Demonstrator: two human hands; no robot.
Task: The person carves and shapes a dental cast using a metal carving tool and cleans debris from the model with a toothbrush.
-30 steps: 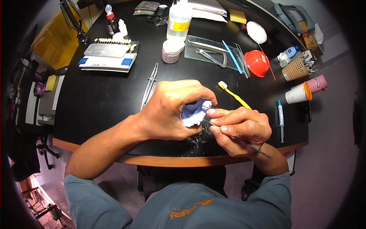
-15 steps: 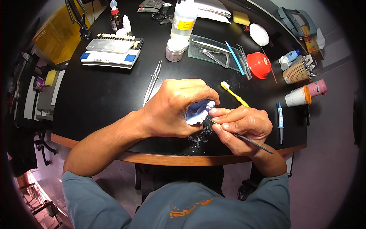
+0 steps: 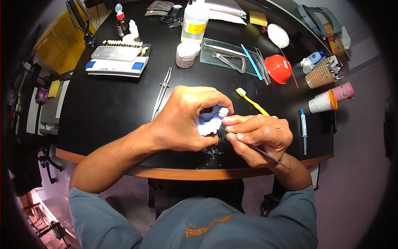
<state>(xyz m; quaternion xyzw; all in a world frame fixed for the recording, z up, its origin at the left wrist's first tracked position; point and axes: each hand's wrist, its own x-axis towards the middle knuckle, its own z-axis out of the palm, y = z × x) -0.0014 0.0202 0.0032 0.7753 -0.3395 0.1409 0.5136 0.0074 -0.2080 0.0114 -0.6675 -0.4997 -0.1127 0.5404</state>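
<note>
A pale bluish-white dental cast with tooth shapes along its edge sits in my left hand, whose fingers and thumb curl around it. Pinched in my right hand is a thin, dark-handled dental carving tool. Its slim tip reaches the cast's tooth edge; whether it touches is too small to tell. The right fingertips are right beside the cast. White crumbs lie on the black table beneath. A yellow toothbrush lies beyond my right hand, and metal tweezers lie beyond my left forearm.
Along the back stand a shade guide, a white jar, a clear bottle and a glass plate bearing tools. To the right are a red bowl, cups and a syringe. The table's wooden edge runs in front.
The view has shifted slightly, so the table items sit a little further left. Both hands keep their holds, and the cast appears slightly turned.
</note>
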